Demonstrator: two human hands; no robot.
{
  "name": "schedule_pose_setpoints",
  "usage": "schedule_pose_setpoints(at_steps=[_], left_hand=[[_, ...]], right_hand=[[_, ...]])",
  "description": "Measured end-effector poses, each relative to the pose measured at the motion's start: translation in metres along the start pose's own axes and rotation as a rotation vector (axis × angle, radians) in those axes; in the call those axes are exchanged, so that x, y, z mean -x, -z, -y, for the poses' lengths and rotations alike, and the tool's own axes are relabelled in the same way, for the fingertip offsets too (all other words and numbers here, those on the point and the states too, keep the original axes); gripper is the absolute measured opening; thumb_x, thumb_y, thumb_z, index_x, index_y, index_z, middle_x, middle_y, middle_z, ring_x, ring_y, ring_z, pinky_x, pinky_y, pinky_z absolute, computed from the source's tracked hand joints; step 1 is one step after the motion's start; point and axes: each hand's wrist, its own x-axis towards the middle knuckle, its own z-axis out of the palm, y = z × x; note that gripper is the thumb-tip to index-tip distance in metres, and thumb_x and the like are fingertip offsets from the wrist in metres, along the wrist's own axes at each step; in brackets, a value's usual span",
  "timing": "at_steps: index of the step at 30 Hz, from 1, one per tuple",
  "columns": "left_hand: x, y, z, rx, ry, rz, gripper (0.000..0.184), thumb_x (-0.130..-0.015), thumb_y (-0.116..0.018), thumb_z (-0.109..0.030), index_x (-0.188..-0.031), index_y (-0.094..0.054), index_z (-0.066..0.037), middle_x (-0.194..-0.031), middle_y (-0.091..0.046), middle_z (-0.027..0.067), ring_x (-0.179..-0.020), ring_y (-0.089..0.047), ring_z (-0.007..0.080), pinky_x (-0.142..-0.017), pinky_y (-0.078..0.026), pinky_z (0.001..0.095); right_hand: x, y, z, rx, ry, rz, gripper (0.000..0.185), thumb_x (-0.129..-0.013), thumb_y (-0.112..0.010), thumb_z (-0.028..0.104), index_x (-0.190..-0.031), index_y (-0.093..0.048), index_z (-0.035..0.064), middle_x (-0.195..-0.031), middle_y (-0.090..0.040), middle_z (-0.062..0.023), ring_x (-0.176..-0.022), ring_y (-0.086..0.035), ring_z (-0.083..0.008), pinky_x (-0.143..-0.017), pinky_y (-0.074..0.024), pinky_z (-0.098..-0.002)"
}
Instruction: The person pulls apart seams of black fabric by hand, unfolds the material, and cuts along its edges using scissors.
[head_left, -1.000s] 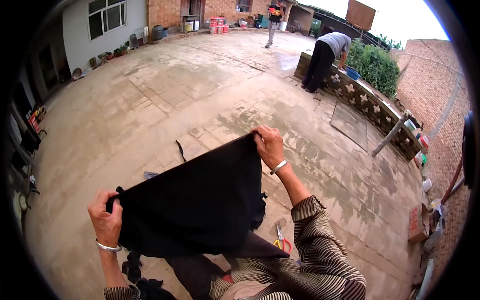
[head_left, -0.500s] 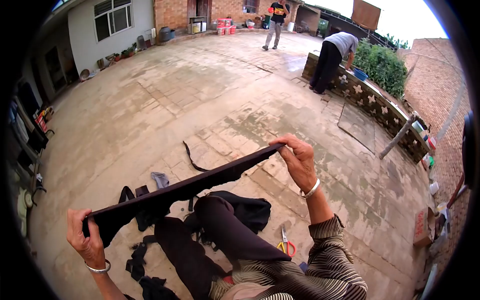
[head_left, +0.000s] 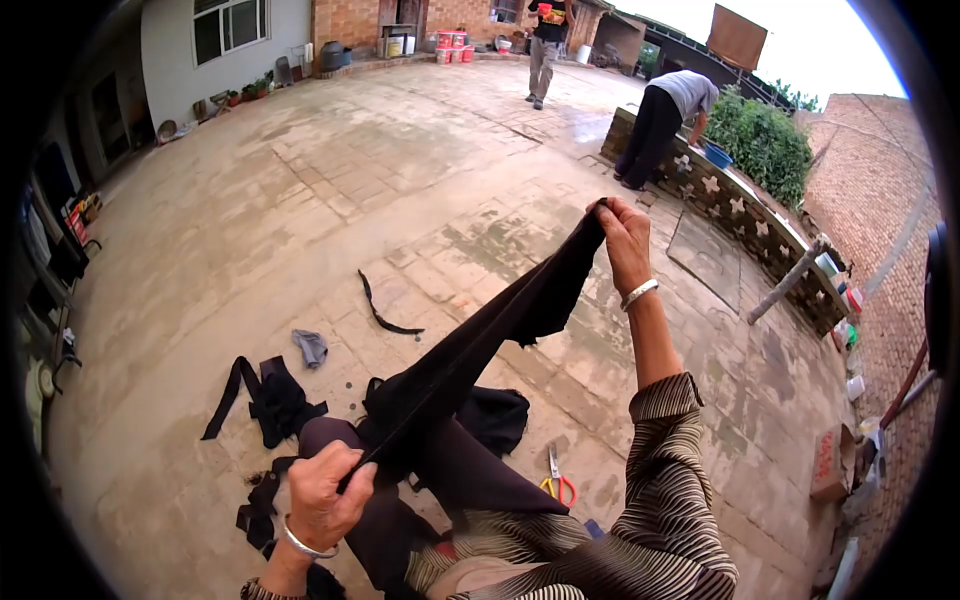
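Observation:
A long piece of black cloth is stretched slantwise between my hands above my knees. My left hand, low and close to my lap, pinches its lower end. High on the right, my right hand grips the upper end, and a ragged flap hangs below that grip. Scissors with a red and a yellow handle lie on the ground right of my legs. Black cloth scraps lie to the left, and a darker heap of black cloth is partly hidden behind the stretched piece.
A grey cloth and a thin black strip lie on the paving. One person bends over a low wall with a blue basin; another person stands farther back. A cardboard box sits at right.
My left hand has moved right and down toward my lap, while my right hand has risen. The cloth has swung from a shallow slant to a steep one.

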Motion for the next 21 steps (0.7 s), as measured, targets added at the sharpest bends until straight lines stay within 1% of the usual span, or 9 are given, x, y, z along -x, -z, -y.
schedule_pose_setpoints(at_steps=[4,5,9,10,13,14,17,19,21], left_hand=[[-0.008,-0.047,-0.016,0.082,-0.002,-0.074,0.01,-0.076,-0.068,0.002,-0.083,-0.062,0.003,-0.067,-0.058,0.0122,-0.051,-0.057,0.0269,-0.045,-0.043,0.0322],[-0.013,-0.055,-0.018,0.05,-0.049,-0.093,0.01,-0.076,-0.068,0.002,-0.084,-0.062,0.002,-0.068,-0.059,0.0119,-0.051,-0.058,0.0267,-0.045,-0.043,0.0321],[-0.026,-0.091,-0.024,0.132,-0.143,-0.064,0.012,-0.077,-0.067,0.002,-0.087,-0.061,0.002,-0.072,-0.061,0.0126,-0.053,-0.059,0.0287,-0.046,-0.045,0.0334],[-0.028,-0.102,-0.025,0.187,-0.147,-0.056,0.012,-0.077,-0.067,0.002,-0.087,-0.061,0.003,-0.072,-0.061,0.0132,-0.054,-0.059,0.0299,-0.047,-0.046,0.0341],[-0.036,-0.128,-0.036,0.329,-0.099,0.032,0.014,-0.079,-0.065,0.003,-0.092,-0.061,0.004,-0.074,-0.062,0.017,-0.06,-0.063,0.0336,-0.052,-0.049,0.0357],[-0.038,-0.135,-0.039,0.365,-0.109,0.05,0.015,-0.079,-0.065,0.004,-0.092,-0.06,0.004,-0.071,-0.061,0.0178,-0.059,-0.063,0.0341,-0.052,-0.048,0.035],[-0.036,-0.144,-0.045,0.385,-0.077,0.143,0.014,-0.079,-0.065,0.002,-0.092,-0.06,0.004,-0.068,-0.058,0.0182,-0.057,-0.061,0.0346,-0.05,-0.046,0.037],[-0.028,-0.148,-0.044,0.356,-0.064,0.223,0.012,-0.078,-0.066,-0.001,-0.087,-0.058,0.003,-0.066,-0.055,0.0184,-0.054,-0.059,0.0349,-0.047,-0.042,0.0389],[-0.012,-0.156,-0.04,0.359,0.003,0.256,0.011,-0.077,-0.065,-0.002,-0.083,-0.057,0.003,-0.065,-0.054,0.0183,-0.054,-0.058,0.035,-0.046,-0.042,0.039]], right_hand=[[-0.036,-0.005,-0.022,0.477,0.134,-0.09,0.021,-0.083,-0.06,0.018,-0.089,-0.068,0.0,-0.07,-0.062,-0.0184,-0.065,-0.063,-0.0269,-0.066,-0.0476,-0.0356],[-0.043,-0.003,-0.022,0.527,0.088,-0.084,0.021,-0.082,-0.06,0.019,-0.092,-0.07,0.0029,-0.077,-0.066,-0.0178,-0.072,-0.065,-0.0319,-0.069,-0.0484,-0.0388],[-0.067,0.017,-0.022,0.509,0.153,-0.216,0.016,-0.08,-0.061,0.015,-0.084,-0.068,0.0014,-0.079,-0.065,-0.0192,-0.074,-0.063,-0.0359,-0.069,-0.0479,-0.0378],[-0.076,0.025,-0.031,0.482,0.137,-0.241,0.013,-0.083,-0.06,0.011,-0.083,-0.067,0.0006,-0.074,-0.066,-0.0162,-0.065,-0.064,-0.0294,-0.061,-0.0476,-0.0347],[-0.082,0.038,-0.009,-0.019,-0.041,-0.278,0.018,-0.095,-0.05,0.006,-0.083,-0.064,0.002,-0.068,-0.066,-0.0067,-0.056,-0.061,-0.0107,-0.046,-0.0428,-0.0261],[-0.085,0.041,-0.002,-0.088,-0.09,-0.293,0.017,-0.095,-0.043,0.007,-0.091,-0.059,0.0035,-0.075,-0.07,-0.012,-0.05,-0.057,-0.0135,-0.045,-0.0448,-0.0271],[-0.087,0.037,0.006,-0.15,-0.06,-0.297,0.018,-0.096,-0.042,0.007,-0.092,-0.059,0.0026,-0.076,-0.069,-0.0123,-0.056,-0.06,-0.0134,-0.05,-0.0464,-0.0258],[-0.088,0.021,0.0,-0.056,0.037,-0.227,0.019,-0.096,-0.041,0.007,-0.093,-0.059,0.0029,-0.077,-0.07,-0.0128,-0.062,-0.061,-0.0126,-0.055,-0.0463,-0.024],[-0.075,-0.012,0.004,-0.017,0.0,-0.127,0.02,-0.096,-0.043,0.01,-0.093,-0.061,0.0025,-0.077,-0.07,-0.0103,-0.063,-0.06,-0.0104,-0.057,-0.0454,-0.0229]])
